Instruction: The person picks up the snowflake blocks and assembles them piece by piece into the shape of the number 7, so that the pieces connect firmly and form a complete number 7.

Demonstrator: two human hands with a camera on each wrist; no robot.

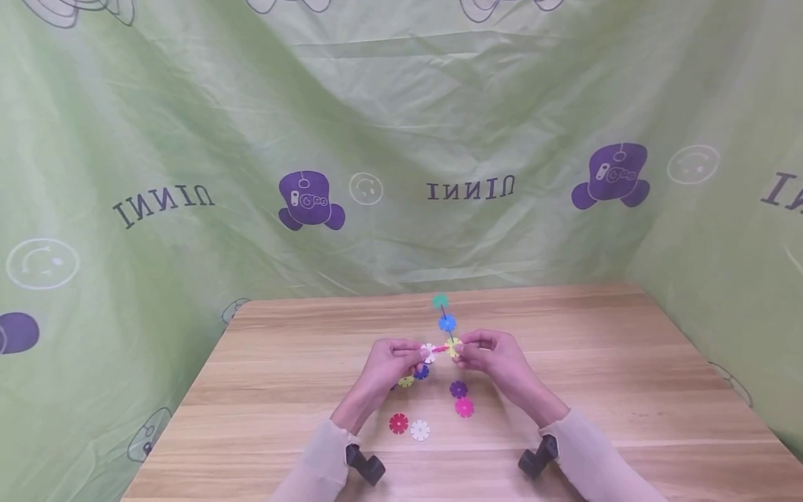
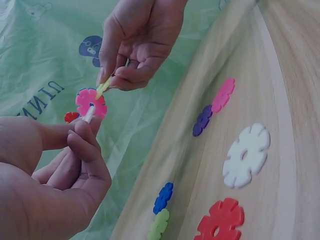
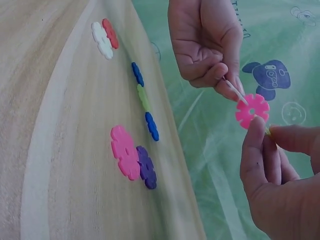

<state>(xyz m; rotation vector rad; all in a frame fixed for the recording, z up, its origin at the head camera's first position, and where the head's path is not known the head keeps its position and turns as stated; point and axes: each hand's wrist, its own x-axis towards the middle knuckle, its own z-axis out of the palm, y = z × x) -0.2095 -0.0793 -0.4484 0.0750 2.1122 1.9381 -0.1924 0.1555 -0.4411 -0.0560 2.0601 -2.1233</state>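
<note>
Wooden tabletop (image 1: 251, 390); flanking the pink disc (image 3: 243, 112), left hand (image 1: 390, 364) pinches a white disc (image 1: 429, 353), right hand (image 1: 499, 358) a yellow disc (image 1: 453, 346)

Smooth plastic, wood grain, creased cloth
Between the left hand (image 1: 389, 362) and right hand (image 1: 498, 357), a smooth plastic pink disc (image 3: 244, 114); below them, a wood-grained tabletop (image 1: 263, 390); beyond, a creased, faintly glossy cloth backdrop (image 1: 401, 104).
</note>
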